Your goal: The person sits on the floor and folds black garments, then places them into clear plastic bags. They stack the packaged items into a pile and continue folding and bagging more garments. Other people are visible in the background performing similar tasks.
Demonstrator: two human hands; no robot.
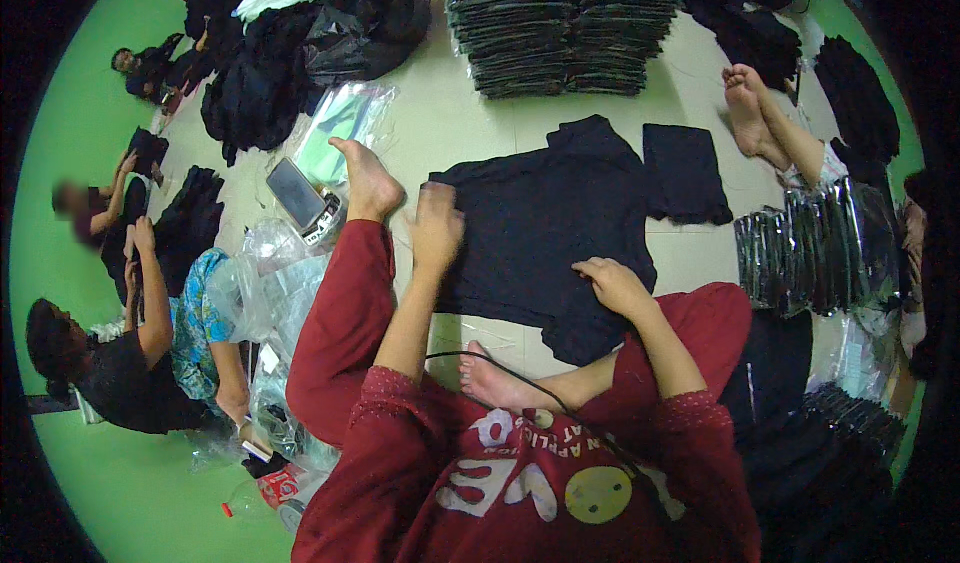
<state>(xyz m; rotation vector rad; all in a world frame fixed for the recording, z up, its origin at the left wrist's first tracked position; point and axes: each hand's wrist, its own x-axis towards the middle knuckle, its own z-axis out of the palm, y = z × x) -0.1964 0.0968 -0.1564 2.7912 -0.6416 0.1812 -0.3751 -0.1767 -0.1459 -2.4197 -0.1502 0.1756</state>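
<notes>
A black T-shirt (545, 228) lies spread on the floor before me, its sleeves pointing away from and toward me. My left hand (437, 228) is at the shirt's left edge, back up. Its fingers are smeared by motion, so their grip does not show. Resting on the shirt's near right part, my right hand (615, 285) has its fingers stretched out, holding nothing. A folded black garment (685, 173) sits just right of the shirt.
A tall stack of bagged black garments (560, 33) stands ahead; another bagged row (800, 248) is at right. A phone (295, 195) and clear plastic bags (275, 293) lie left. Co-workers sit at left, one near me (125, 383). A black cable (510, 368) crosses my lap.
</notes>
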